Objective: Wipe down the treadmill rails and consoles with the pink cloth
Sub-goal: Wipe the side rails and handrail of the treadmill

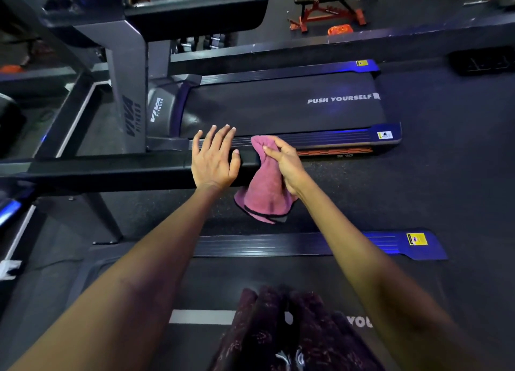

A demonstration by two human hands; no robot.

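Two hands reach forward over the black handrail (125, 172) of the treadmill I stand on. My left hand (213, 158) lies flat on the rail's top near its free end, fingers straight and spread wide. My right hand (287, 164), just beside it at 3 o'clock, pinches the pink cloth (264, 192) between thumb and curled fingers. The cloth is bunched over the rail's end cap, and its loose, dark-edged folds hang down toward 6 o'clock. Beyond the rail, at 12 o'clock, the neighbouring treadmill's belt (278, 106) shows the words "PUSH YOURSELF". Its grey upright (128, 92) at 10 o'clock reads "VIVA FITNESS". An orange-framed weight bench (328, 5) stands on the floor at 1 o'clock.
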